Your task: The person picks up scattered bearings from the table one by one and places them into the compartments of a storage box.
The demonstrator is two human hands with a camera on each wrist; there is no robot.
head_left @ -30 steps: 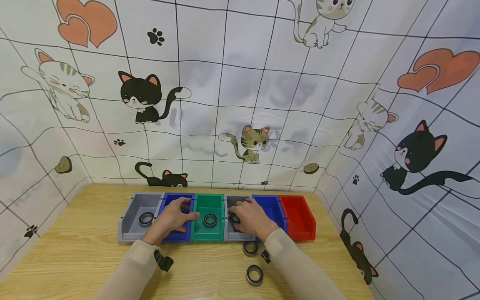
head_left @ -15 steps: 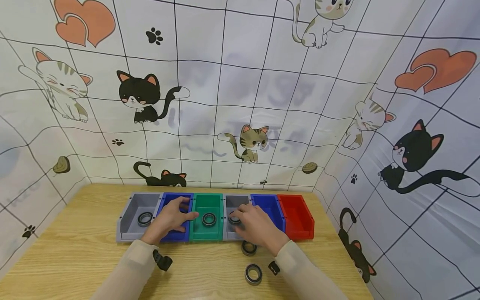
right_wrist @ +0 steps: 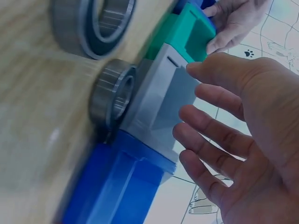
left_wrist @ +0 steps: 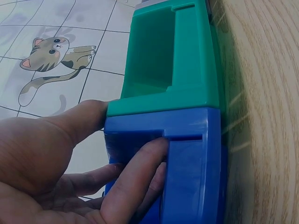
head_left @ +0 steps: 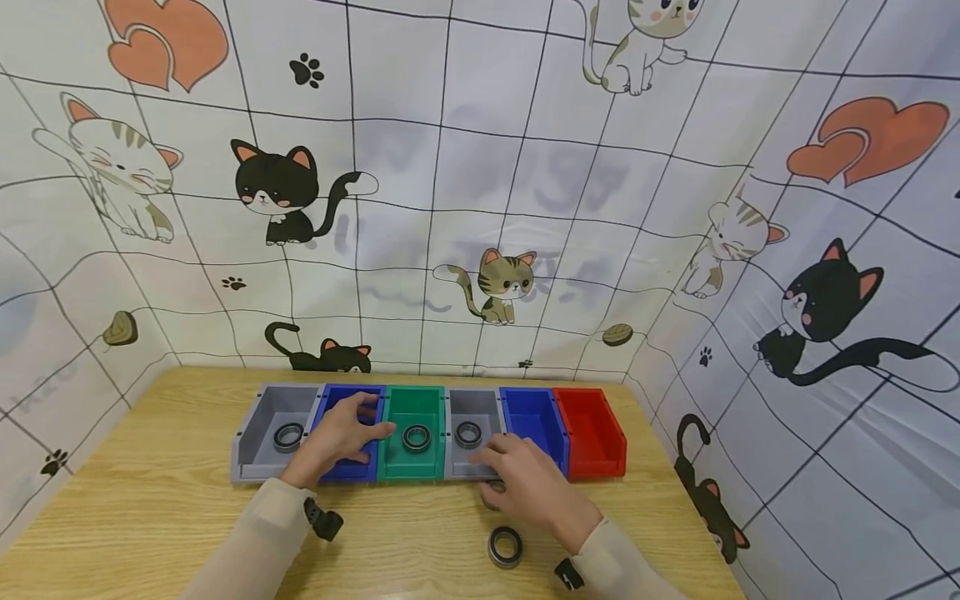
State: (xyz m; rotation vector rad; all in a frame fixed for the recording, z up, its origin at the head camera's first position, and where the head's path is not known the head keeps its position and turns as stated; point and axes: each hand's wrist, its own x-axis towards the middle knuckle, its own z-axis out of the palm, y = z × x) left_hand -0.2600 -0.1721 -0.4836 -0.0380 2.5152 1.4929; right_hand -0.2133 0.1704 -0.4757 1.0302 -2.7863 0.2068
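Note:
My left hand rests at the left blue bin, loosely bent fingers inside it and thumb by the wall shared with the green bin. No object shows in that hand. With its fingers spread and nothing held, my right hand hovers at the front of the right grey bin. A ball bearing lies in that bin. Below the hand, a second bearing on the table is partly hidden in the head view. Nearer me lies another loose bearing.
The bins form one joined row along the table. One bearing lies in the green bin, another in the left grey bin. A right blue bin and a red bin end the row. Cat-print cloth hangs behind.
My right hand has let go of the bearing in the right grey bin and drawn back toward me, over the bearing on the table. The left hand has stayed in place.

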